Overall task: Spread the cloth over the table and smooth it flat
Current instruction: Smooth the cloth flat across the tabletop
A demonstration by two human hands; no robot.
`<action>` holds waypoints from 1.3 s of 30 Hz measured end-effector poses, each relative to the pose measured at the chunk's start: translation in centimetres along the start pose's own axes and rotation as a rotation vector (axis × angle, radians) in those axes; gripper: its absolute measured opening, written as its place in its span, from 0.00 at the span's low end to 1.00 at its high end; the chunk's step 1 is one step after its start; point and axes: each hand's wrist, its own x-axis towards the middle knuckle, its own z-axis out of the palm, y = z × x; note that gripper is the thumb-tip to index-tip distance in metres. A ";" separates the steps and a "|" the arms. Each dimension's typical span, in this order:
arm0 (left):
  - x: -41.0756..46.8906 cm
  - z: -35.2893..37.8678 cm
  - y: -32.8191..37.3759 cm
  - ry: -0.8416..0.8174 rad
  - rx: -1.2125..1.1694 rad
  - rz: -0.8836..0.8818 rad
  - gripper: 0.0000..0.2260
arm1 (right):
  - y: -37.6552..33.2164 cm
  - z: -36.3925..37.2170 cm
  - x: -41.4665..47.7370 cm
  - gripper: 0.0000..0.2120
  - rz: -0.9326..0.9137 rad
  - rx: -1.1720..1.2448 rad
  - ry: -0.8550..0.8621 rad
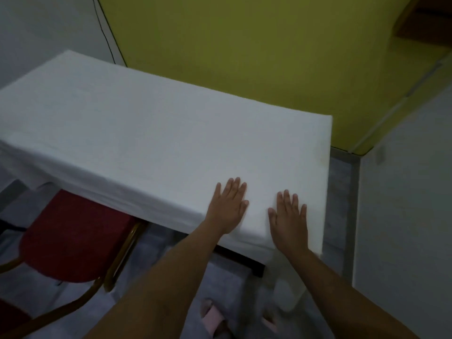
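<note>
Both grips flat, fingers straight, grasping nothing: L grip [227, 206] & R grip [289, 221] press side by side on the white cloth [159, 133] at the counter's [241, 260] near-R corner. Cloth's long axis runs up-left from the grips; L grip is nearer that stretch, so prob. it leads the next sweep.

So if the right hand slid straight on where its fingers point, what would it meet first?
Nothing, it seems: the right hand has only flat white cloth ahead, up to its far edge.
</note>
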 end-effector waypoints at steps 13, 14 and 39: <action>-1.0 -1.2 -8.8 0.081 -0.004 -0.106 0.31 | -9.2 0.6 3.0 0.30 -0.255 0.103 -0.019; -0.6 -1.4 -8.9 0.075 0.002 -0.104 0.31 | -9.9 0.6 3.9 0.28 -0.265 0.099 -0.031; -3.6 -3.8 -27.5 0.165 -0.074 -0.249 0.26 | -6.2 2.6 -4.5 0.29 0.707 0.176 0.208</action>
